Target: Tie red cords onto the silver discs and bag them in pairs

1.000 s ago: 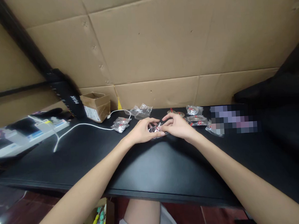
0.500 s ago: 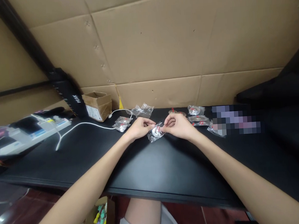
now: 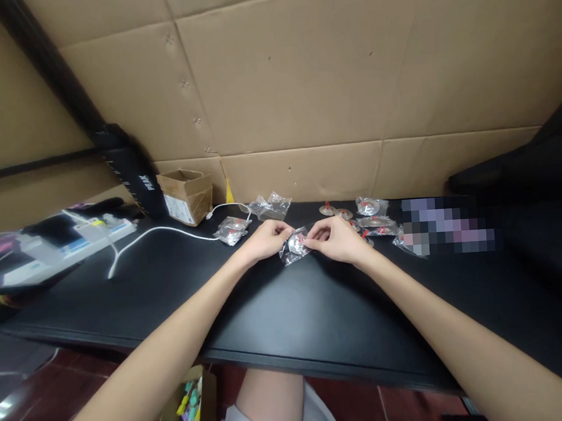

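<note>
Both of my hands meet over the back middle of a black table [image 3: 278, 312]. My left hand [image 3: 266, 239] and my right hand [image 3: 334, 239] pinch the two upper corners of a small clear plastic bag [image 3: 295, 248] that holds a round silvery disc with a red mark. The bag hangs tilted just above the tabletop. More bagged discs [image 3: 376, 224] lie right of my right hand, and two bare discs [image 3: 335, 211] sit behind it. Other small bags [image 3: 232, 229] lie left of my left hand.
Empty clear bags [image 3: 271, 206] lie by the cardboard wall. A small open cardboard box [image 3: 187, 194] stands at the back left, with a white cable [image 3: 158, 234] running to a power strip [image 3: 73, 239]. A black case [image 3: 521, 177] fills the right side.
My hands lifted the small bag off the table and now hold it up by its top edge; the view drifted slightly right.
</note>
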A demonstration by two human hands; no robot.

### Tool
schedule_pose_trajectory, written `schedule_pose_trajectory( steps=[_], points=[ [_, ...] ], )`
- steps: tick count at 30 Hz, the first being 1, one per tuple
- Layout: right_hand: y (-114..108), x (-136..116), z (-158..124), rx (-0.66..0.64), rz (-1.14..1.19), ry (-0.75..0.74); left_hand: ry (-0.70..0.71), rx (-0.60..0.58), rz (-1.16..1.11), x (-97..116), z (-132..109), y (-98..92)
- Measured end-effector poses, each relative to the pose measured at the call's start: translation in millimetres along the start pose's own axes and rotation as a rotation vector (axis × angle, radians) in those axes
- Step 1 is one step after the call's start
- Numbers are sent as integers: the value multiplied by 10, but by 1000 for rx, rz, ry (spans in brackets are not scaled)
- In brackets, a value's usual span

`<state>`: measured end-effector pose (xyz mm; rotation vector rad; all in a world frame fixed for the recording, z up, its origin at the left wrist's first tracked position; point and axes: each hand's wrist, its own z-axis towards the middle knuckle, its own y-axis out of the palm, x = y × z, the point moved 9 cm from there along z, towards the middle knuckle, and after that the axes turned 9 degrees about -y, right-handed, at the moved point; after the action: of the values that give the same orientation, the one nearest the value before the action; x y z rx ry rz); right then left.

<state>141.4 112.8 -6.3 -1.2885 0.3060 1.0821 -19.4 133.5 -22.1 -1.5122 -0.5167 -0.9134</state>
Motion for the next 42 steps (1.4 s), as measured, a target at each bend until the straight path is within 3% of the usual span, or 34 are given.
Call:
schedule_pose_trajectory(
  steps=[14, 19, 26, 37, 42],
  points=[
    [-18, 86, -30, 101, 254, 126, -8, 14, 10, -9, -12, 3],
    [-24, 79, -19, 108, 141, 102, -7, 28, 6, 16, -24, 5],
    [-66, -118, -2, 124, 8, -50, -1, 50, 18, 35, -31, -17],
    [-4, -123, 5, 71, 23, -102, -5, 78, -54, 15, -14, -36],
    [-56, -137, 7, 100, -126, -116, -4, 75, -141, 9, -4, -35]
  ],
)
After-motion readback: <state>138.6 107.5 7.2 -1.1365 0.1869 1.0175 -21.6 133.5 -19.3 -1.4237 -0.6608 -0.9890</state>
